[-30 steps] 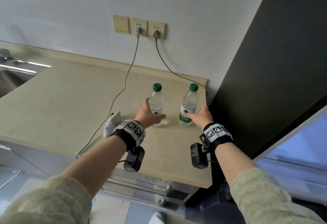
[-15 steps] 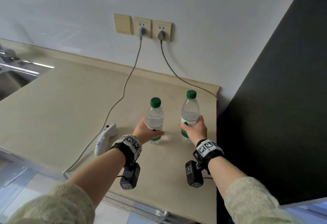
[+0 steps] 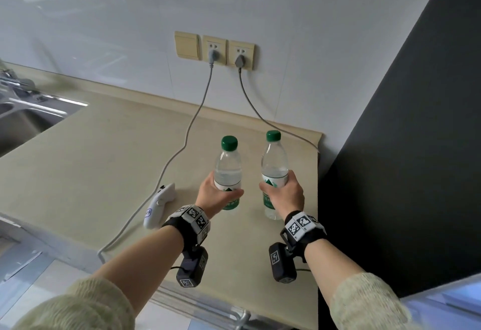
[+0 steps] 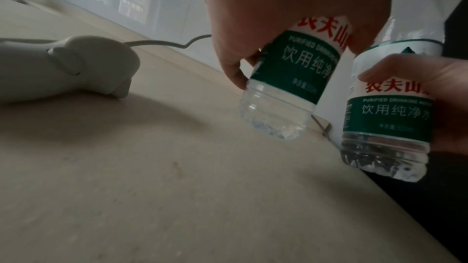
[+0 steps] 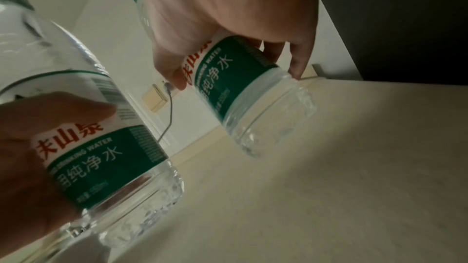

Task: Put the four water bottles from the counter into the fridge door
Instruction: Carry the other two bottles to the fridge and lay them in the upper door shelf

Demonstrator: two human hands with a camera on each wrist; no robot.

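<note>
Two clear plastic water bottles with green caps are held upright just above the beige counter (image 3: pixel 104 163). The left bottle (image 3: pixel 227 171) is wrapped at its label by the left hand (image 3: pixel 213 195), the right bottle (image 3: pixel 274 168) by the right hand (image 3: pixel 285 194), presumably for carrying both together to the fridge.

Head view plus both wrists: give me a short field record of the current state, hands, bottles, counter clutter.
left hand: grips the left water bottle round its label
right hand: grips the right water bottle round its label
bottles: both upright, green caps on, lifted clear of the counter in the wrist views
bottles in view: two only
fridge door: not identifiable
white handheld device: lies on the counter left of the left hand
grey cables: two, plugged into the wall sockets
sink: far left edge
</note>
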